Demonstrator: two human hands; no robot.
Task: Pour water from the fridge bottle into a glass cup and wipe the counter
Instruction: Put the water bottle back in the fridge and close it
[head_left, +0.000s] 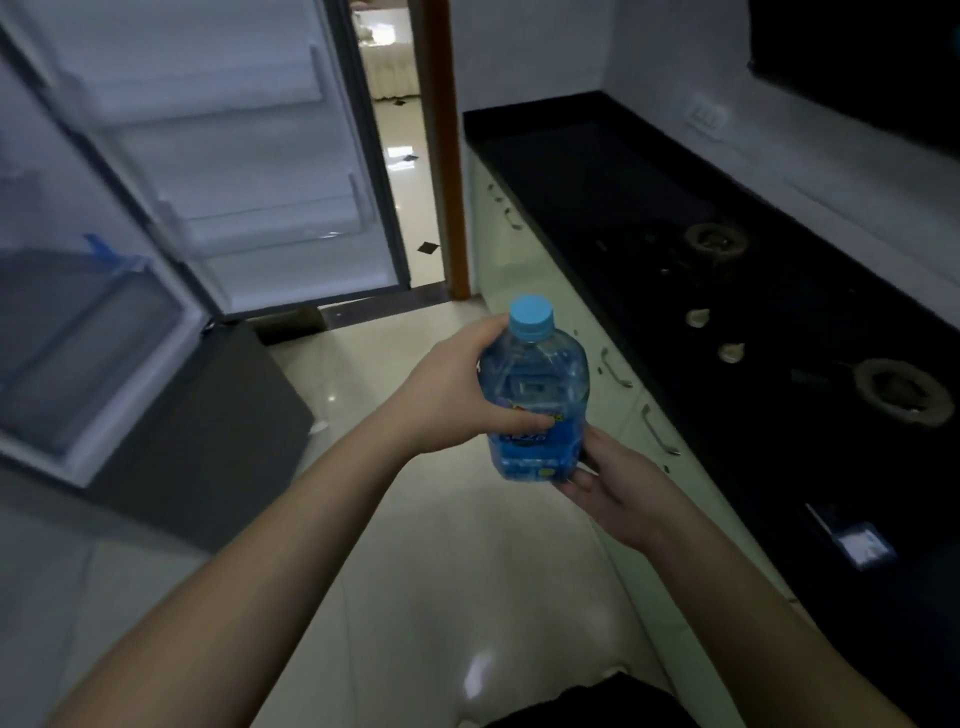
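Bottle (535, 395), capped, is held upright in mid-air between the open fridge (171, 208) and the table (727, 260). Left hand (452, 395) fingers grip its shoulder; right hand (608, 483) fingers lie open beneath, apparently supporting the weight.

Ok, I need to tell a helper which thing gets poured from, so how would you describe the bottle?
Start at the black counter along the right. Over the pale floor beside it, the left hand grips a clear blue-tinted bottle, and the right hand cups its base. Its light blue cap and blue label make it the only coloured thing here.
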